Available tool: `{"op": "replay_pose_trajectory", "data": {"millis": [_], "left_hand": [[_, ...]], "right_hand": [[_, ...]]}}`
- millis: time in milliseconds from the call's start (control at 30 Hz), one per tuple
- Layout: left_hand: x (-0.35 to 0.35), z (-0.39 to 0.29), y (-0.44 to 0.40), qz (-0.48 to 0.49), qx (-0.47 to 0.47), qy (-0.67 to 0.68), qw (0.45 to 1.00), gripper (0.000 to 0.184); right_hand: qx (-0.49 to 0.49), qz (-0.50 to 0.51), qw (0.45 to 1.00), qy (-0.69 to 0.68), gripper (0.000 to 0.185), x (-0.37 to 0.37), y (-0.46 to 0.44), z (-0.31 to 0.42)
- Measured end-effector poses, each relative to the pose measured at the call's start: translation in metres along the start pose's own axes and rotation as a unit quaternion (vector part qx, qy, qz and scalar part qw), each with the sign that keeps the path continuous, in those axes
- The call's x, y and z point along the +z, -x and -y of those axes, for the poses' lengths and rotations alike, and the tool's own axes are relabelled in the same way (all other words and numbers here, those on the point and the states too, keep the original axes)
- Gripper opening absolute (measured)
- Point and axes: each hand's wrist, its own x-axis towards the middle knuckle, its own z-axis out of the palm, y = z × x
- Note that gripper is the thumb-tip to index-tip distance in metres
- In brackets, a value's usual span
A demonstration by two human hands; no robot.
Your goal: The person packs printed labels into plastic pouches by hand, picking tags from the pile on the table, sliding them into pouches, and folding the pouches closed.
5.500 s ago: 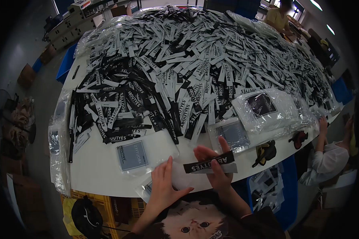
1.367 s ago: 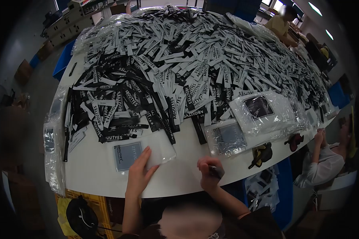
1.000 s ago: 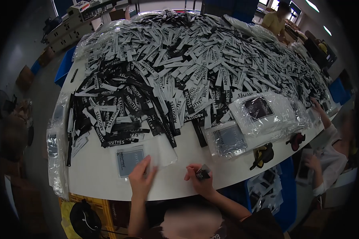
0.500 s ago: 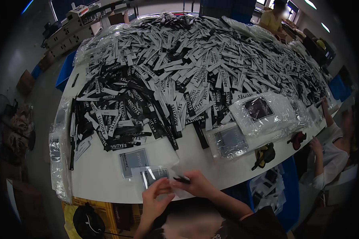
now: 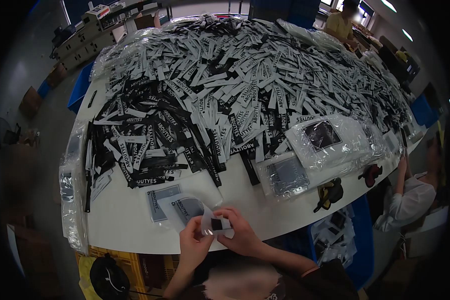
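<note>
A translucent plastic bag (image 5: 186,206) with a grey printed panel curls up between my hands at the table's front edge. Its near end is pinched in my left hand (image 5: 194,246). My right hand (image 5: 241,235) is closed at the bag's right side. Between the fingers of both hands shows a small black and white piece (image 5: 218,223); whether it lies inside the bag, I cannot tell. Just beyond lies a stack of similar flat bags (image 5: 211,186), partly under the held one. A heap of black and white strip packets (image 5: 160,130) marked ABOUTYES spreads behind it.
Clear-wrapped bundles (image 5: 317,137) lie to the right, with a black and yellow item (image 5: 329,195) near the edge. Below is a blue bin (image 5: 366,240) of filled bags. Another person's arm (image 5: 402,172) is at the right. More wrapped bags (image 5: 74,190) line the left edge.
The bag has turned and curled upward, and my right hand has come closer to my left. The dark piece from my right hand now shows at the bag. The person at right moved their arms.
</note>
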Motion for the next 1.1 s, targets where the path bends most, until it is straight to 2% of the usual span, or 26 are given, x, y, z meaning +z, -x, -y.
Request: {"op": "replay_pose_trajectory", "data": {"millis": [33,67,100,167,200,233,267,300,333,367,400,433,467,500,533,600,633,700,733,800,867,967,1000,1033,1067,1100], "left_hand": [[0.005,-0.001,0.001,-0.004,0.013,-0.059,0.998,0.023],[0.004,0.002,-0.002,-0.017,0.141,-0.224,0.964,0.026],[0.004,0.0,-0.003,-0.018,0.14,-0.224,0.964,0.026],[0.003,-0.007,-0.003,0.013,0.182,-0.309,0.933,0.026],[0.001,-0.006,0.001,0.012,0.181,-0.31,0.933,0.026],[-0.001,-0.003,0.006,0.016,0.132,-0.328,0.935,0.029],[-0.002,-0.002,0.009,0.022,0.083,-0.346,0.934,0.031],[0.0,-0.006,0.009,0.022,0.082,-0.345,0.935,0.031],[0.002,-0.012,0.008,-0.042,0.127,-0.354,0.926,0.036],[0.003,-0.018,0.006,-0.106,0.173,-0.361,0.91,0.041],[0.002,-0.023,0.005,-0.104,0.173,-0.362,0.91,0.041],[-0.001,-0.027,0.006,-0.088,0.265,-0.362,0.889,0.044],[-0.004,-0.028,0.007,-0.071,0.354,-0.359,0.861,0.048],[-0.012,-0.031,0.008,0.079,0.362,-0.357,0.857,0.066],[-0.008,-0.033,0.007,0.079,0.361,-0.356,0.858,0.066],[0.008,-0.042,0.001,0.087,0.272,-0.361,0.888,0.085],[0.012,-0.026,-0.003,0.074,0.29,-0.398,0.867,0.094],[0.015,-0.008,-0.004,0.046,0.268,-0.398,0.876,0.094],[0.015,-0.004,-0.004,0.021,0.248,-0.398,0.883,0.095],[0.012,-0.002,-0.005,0.021,0.21,-0.408,0.888,0.094],[0.01,-0.002,-0.006,0.015,0.172,-0.415,0.893,0.093],[0.008,-0.004,-0.008,0.046,0.162,-0.432,0.886,0.093],[0.01,-0.006,-0.008,0.063,0.162,-0.415,0.893,0.095],[0.011,-0.008,-0.007,0.08,0.163,-0.399,0.899,0.096],[0.013,-0.011,-0.006,0.081,0.163,-0.399,0.899,0.096],[0.014,-0.014,-0.005,0.09,0.192,-0.378,0.901,0.097]], "right_hand": [[-0.064,0.005,0.994,0.089,0.033,0.002,0.001,-0.001],[-0.128,0.011,0.976,0.178,0.039,0.003,0.002,-0.002],[-0.111,0.054,0.975,0.187,0.046,-0.001,0.002,-0.004],[-0.122,0.075,0.97,0.194,0.048,-0.003,0.003,-0.014],[-0.134,0.097,0.965,0.202,0.051,-0.005,0.003,-0.015],[-0.136,0.099,0.965,0.202,0.051,-0.008,0.002,-0.013],[-0.115,0.059,0.971,0.199,0.05,-0.012,0.001,-0.007],[-0.093,0.021,0.976,0.195,0.048,-0.017,-0.001,0.0],[-0.091,0.02,0.976,0.194,0.048,-0.023,-0.005,0.007],[-0.06,0.059,0.991,0.108,0.042,-0.031,-0.01,0.014],[-0.028,0.098,0.995,0.02,0.036,-0.034,-0.012,0.017],[-0.026,0.096,0.995,0.018,0.036,-0.032,-0.008,0.015],[0.038,0.108,0.988,-0.107,0.028,-0.028,-0.001,0.01],[0.1,0.119,0.961,-0.229,0.02,-0.026,0.005,0.006],[0.101,0.12,0.961,-0.227,0.02,-0.026,0.008,0.003],[0.139,0.07,0.941,-0.3,0.024,-0.031,0.011,-0.001],[0.14,0.072,0.941,-0.299,0.024,-0.033,0.011,-0.003],[0.152,0.038,0.971,-0.183,0.025,-0.036,0.013,-0.008],[0.153,0.037,0.97,-0.184,0.025,-0.039,0.009,-0.009],[0.02,-0.016,0.989,-0.149,0.02,-0.051,-0.001,-0.008],[0.023,0.027,0.99,-0.136,0.024,-0.066,0.002,-0.011],[0.039,-0.026,0.984,-0.171,0.03,-0.072,0.002,0.005],[0.014,-0.039,0.945,-0.325,0.03,-0.071,0.002,0.009],[-0.01,-0.053,0.881,-0.471,0.031,-0.07,0.001,0.011],[0.006,0.003,0.889,-0.458,0.033,-0.068,-0.001,0.01],[0.026,0.037,0.93,-0.365,0.033,-0.063,-0.002,0.008]]}}
